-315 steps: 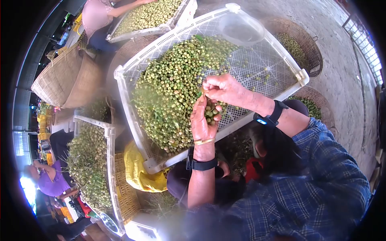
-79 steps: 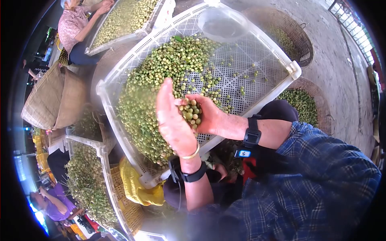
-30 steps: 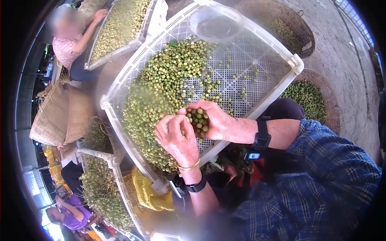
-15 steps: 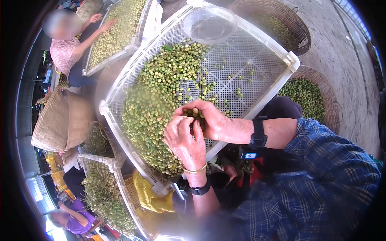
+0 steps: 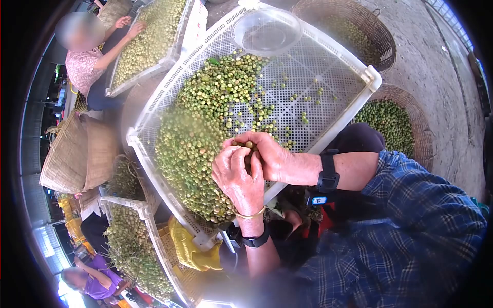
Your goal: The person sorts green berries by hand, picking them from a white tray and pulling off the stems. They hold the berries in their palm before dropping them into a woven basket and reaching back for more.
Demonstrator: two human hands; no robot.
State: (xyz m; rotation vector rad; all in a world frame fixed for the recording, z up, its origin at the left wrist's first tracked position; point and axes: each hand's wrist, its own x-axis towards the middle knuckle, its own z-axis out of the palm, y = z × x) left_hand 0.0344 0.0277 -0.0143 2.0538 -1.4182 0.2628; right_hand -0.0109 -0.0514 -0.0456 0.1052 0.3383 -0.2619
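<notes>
Above the near edge of a white perforated plastic tray (image 5: 354, 84), my two hands are cupped together. My left hand (image 5: 239, 177), with a gold bangle and a black band at the wrist, curls its fingers against the other hand. My right hand (image 5: 269, 154), with a black strap on its wrist, wraps round from the right. Between them a few small round green-brown fruits (image 5: 248, 145) show; the rest of the handful is hidden by the fingers. In the tray beneath lies a heap of small round green fruits (image 5: 221, 95), mixed with stems at the lower left.
A clear round plastic basin (image 5: 267, 32) sits at the tray's far corner. Wicker baskets (image 5: 421, 120) of fruits stand at right. On the left are another fruit tray (image 5: 149, 43) with a person (image 5: 84, 66) at it, tall woven baskets (image 5: 67, 154), and a yellow bag (image 5: 190, 249).
My hands have drawn slightly closer together and shifted a little to the right, covering more of the held fruits. The person at upper left has moved a hand slightly over their tray.
</notes>
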